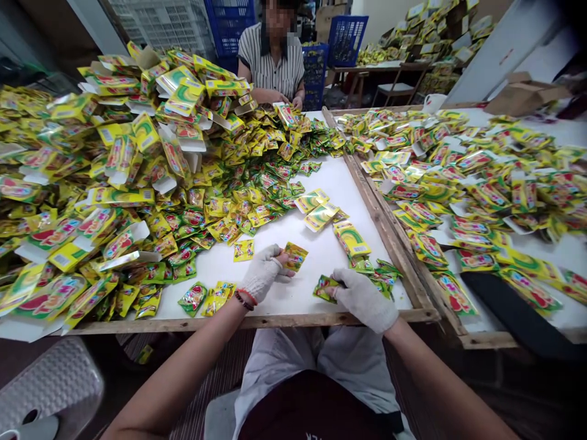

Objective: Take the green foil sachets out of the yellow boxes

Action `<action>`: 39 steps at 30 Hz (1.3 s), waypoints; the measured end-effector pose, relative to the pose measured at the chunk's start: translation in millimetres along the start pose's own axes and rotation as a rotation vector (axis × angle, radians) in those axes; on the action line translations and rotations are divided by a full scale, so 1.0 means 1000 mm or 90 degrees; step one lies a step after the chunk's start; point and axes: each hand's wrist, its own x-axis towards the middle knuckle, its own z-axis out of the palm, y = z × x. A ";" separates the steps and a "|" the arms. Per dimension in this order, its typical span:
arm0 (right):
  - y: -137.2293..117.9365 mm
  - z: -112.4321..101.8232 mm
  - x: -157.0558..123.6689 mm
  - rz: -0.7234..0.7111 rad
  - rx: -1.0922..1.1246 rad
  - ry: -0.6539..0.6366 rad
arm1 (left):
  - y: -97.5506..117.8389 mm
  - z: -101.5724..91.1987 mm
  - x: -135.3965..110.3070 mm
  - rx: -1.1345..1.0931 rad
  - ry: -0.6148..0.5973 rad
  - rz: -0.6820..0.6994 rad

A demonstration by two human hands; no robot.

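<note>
Both my hands wear white knit gloves. My left hand point(263, 272) is closed in a pinch on a small yellow sachet point(295, 256), held just above the white table top point(316, 250). My right hand point(364, 298) rests near the front edge, its fingers closed on a green sachet point(324, 287). A small cluster of green sachets point(378, 272) lies just beyond my right hand. Loose sachets point(213, 297) lie to the left of my left wrist. A folded yellow carton point(351, 238) lies ahead of my right hand.
A huge heap of yellow and green sachets and flat cartons point(119, 177) covers the left and far side. A wooden rail point(380, 220) divides off a second covered table point(481, 177). A person in a striped shirt point(273, 61) works opposite. Blue crates point(346, 38) stand behind.
</note>
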 end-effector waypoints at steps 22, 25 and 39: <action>0.023 0.003 0.023 0.128 0.343 0.189 | 0.032 0.058 0.091 0.651 0.167 0.378; 0.026 0.003 0.022 0.131 0.350 0.194 | 0.036 0.062 0.114 0.618 0.131 0.319; -0.003 0.010 0.035 0.041 0.789 0.094 | 0.000 0.019 0.010 0.363 0.011 0.312</action>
